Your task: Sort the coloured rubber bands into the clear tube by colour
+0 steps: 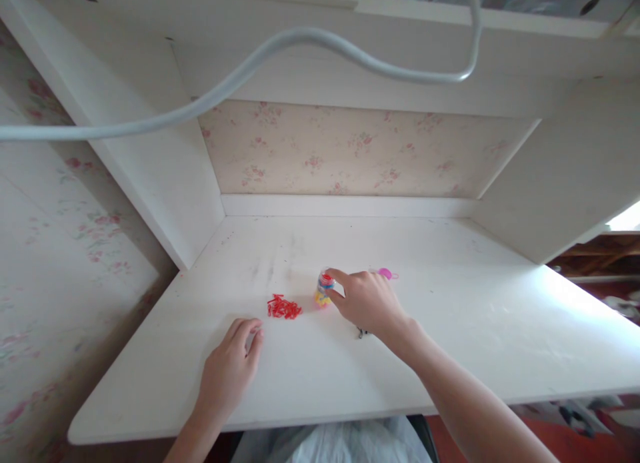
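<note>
My right hand [367, 301] reaches over the middle of the white desk [475, 330]. Its fingers touch a small clear container [325, 287] filled with colourful little pieces; the forefinger lies on its top. A heap of small red pieces [284, 308] lies just left of the container. My left hand [231, 366] rests on the desk near the front edge, fingers curled down, a short way below and left of the red heap. I see nothing in it. A pink object [385, 273] lies just behind my right hand. A small dark thing [361, 332] peeks out under my right wrist.
The desk sits in a white alcove with side panels [165, 176] left and right and floral wallpaper [340, 153] at the back. A grey cable [300, 40] hangs across the top. The desk's front edge is close to my body.
</note>
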{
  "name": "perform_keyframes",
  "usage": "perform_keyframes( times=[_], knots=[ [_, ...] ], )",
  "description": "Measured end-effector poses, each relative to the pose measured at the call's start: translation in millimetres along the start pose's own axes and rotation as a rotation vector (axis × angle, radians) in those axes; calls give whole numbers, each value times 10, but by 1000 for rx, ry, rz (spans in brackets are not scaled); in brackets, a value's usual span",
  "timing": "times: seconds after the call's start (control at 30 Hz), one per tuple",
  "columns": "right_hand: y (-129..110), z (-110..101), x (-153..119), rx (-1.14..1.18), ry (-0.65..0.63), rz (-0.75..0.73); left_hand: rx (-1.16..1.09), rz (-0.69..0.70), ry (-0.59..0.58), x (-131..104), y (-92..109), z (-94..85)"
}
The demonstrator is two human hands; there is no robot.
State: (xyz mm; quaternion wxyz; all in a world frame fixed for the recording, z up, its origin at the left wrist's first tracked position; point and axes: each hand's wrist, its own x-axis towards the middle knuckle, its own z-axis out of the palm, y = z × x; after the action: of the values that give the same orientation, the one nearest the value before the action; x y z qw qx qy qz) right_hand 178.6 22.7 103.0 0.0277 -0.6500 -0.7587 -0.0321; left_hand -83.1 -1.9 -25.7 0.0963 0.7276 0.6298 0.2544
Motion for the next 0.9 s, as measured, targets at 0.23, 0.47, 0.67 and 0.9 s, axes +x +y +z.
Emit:
perform_keyframes(
  times=[0.23,0.47,0.67,0.9],
  knots=[
    [100,64,-84,147,214,17,3,-11,-29,13,39,-36],
    [179,428,-433,583,392,-14,73,-15,-162,141,171,-129],
    [52,872,-697,763,168,-4,175,29,-184,283,286,-158],
    [-45,1114,-789,776,50,-38,241,82,-185,690,282,-185]
  ],
)
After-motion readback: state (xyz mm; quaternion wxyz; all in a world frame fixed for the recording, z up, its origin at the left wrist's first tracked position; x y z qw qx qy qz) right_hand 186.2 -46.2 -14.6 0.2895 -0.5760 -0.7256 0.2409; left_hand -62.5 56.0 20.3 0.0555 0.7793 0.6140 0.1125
